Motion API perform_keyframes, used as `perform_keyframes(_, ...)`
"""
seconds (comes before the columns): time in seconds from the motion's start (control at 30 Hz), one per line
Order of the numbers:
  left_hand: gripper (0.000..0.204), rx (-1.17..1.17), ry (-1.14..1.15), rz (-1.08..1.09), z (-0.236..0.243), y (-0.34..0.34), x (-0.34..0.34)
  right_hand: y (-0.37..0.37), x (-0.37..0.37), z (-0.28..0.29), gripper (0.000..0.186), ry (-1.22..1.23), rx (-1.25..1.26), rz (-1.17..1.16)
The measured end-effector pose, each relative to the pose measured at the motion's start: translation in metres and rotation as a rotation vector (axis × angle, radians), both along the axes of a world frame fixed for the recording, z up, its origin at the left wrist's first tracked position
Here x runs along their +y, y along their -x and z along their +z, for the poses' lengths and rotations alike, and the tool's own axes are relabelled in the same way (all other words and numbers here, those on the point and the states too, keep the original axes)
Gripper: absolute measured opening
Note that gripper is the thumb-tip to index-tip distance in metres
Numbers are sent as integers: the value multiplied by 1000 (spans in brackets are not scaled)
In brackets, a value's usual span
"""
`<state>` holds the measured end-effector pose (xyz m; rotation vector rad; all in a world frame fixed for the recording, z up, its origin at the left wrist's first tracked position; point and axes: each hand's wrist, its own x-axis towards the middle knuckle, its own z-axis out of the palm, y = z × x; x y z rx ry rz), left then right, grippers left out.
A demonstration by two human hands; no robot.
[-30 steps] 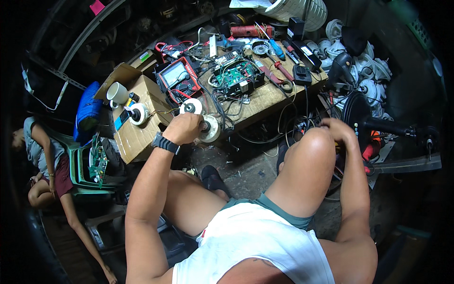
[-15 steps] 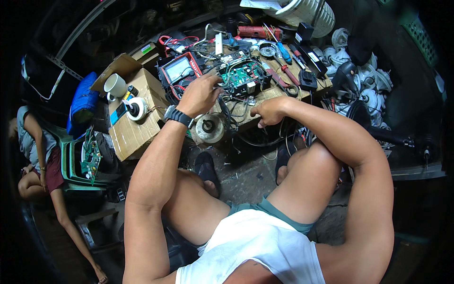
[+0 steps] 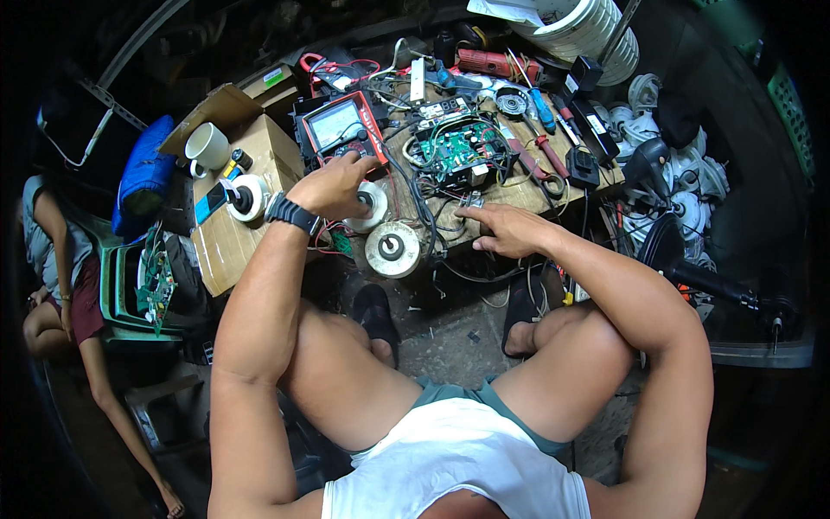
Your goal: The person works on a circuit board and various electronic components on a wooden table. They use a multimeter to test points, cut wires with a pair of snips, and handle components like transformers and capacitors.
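My left hand (image 3: 333, 189), with a dark watch on its wrist, hovers at the lower edge of a red-and-black multimeter (image 3: 341, 125). Its fingers are apart; the thumb is beside a white spool (image 3: 370, 206) that it partly hides. My right hand (image 3: 510, 230) rests at the table's near edge, index finger stretched out towards small metal parts (image 3: 473, 201) and thumb apart. Between and beyond both hands lies a green circuit board (image 3: 462, 145) in a black tray, with wires around it. A round motor-like part (image 3: 392, 249) with a central shaft sits nearest me.
A cardboard box (image 3: 246, 186) at left bears a white mug (image 3: 207, 145) and another spool (image 3: 249, 199). Screwdrivers (image 3: 542, 111) and a red power tool (image 3: 497, 62) lie at the back right. White motor parts (image 3: 687, 182) are heaped at right. Another person (image 3: 65, 251) sits at far left.
My left hand has moved from the circuit board leftward to the multimeter, uncovering the board's left side. My right hand's fingers are more stretched out. The view has shifted slightly.
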<state>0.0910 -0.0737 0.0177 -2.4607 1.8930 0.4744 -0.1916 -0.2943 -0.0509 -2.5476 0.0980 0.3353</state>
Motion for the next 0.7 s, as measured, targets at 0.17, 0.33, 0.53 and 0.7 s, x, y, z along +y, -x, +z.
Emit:
perform_keyframes(0.17,103,294,131,310,-41,-5,16,4,-12,-7,66,27,2,18)
perform_keyframes(0.33,75,332,239,353,-55,-1,24,-2,-12,-4,51,64,-5,-24)
perform_keyframes(0.53,72,310,221,260,-48,-11,23,-7,-16,-2,48,12,-46,-47)
perform_keyframes(0.7,68,322,189,255,-47,-10,18,-1,-17,0,44,-18,-109,-40)
